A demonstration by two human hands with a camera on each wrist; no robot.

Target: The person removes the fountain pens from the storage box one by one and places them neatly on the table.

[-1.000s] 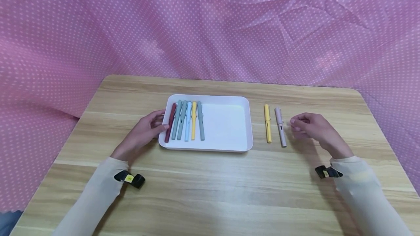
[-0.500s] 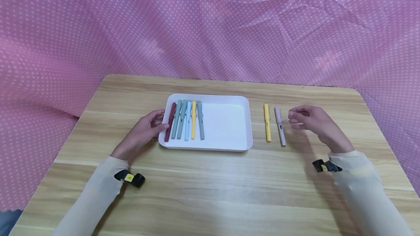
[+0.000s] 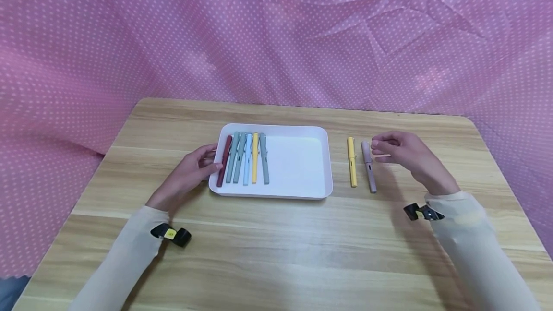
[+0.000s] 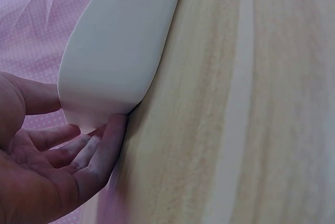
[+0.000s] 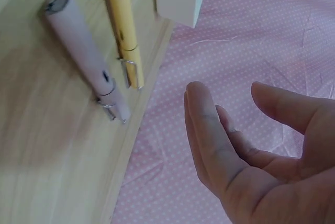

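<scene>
My left hand [image 3: 190,173] holds the left wall of a white tray [image 3: 298,196], thumb over the rim. In the left wrist view, its fingers [image 4: 107,150] lie against the tray's outer side near the bottom. Inside the tray's left half is a row of capped pens: a dark red pen [image 3: 224,162], several grey-green ones, a light blue pen [image 3: 247,160] and a yellow pen [image 3: 255,157]. My right hand [image 3: 403,152] hovers by the cap end of a pale purple pen [image 3: 369,169], thumb and fingers apart, holding nothing. Left of that pen lies another yellow pen [image 3: 352,164].
Everything rests on a wood-grain table [image 3: 276,248] with rounded back corners. Pink dotted cloth [image 3: 276,37] hangs behind and along both sides of it. The tray's right half shows bare white floor.
My right hand has moved up and then left, from beside the pale purple pen to close over its cap end. The left hand, tray and pens have stayed put.
</scene>
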